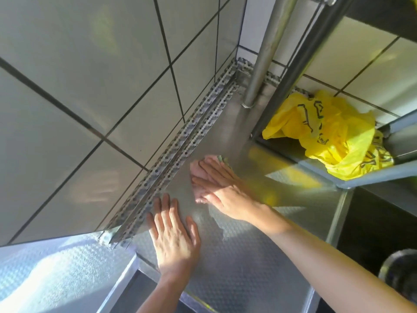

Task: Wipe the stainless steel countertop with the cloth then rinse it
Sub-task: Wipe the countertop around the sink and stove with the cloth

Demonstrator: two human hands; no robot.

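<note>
The pink cloth (199, 175) lies flat on the dimpled stainless steel bench (239, 263), close to the perforated metal strip (180, 152) at the foot of the tiled wall (90, 86). Most of the cloth is hidden under the right hand (222, 190); only its left edge and a greenish far corner show, and motion blur softens its outline. The right hand lies on top of it with fingers straight and close together, palm pressing down. The left hand (174, 238) rests flat on the bare bench just beside and nearer than the cloth, fingers straight and slightly spread, holding nothing. A wet patch glistens between the two hands. To the right, a steel post (261, 64) rises from the bench, and a crumpled yellow plastic bag (327, 134) sits on a lower shelf (370, 175), its print unreadable.
</note>
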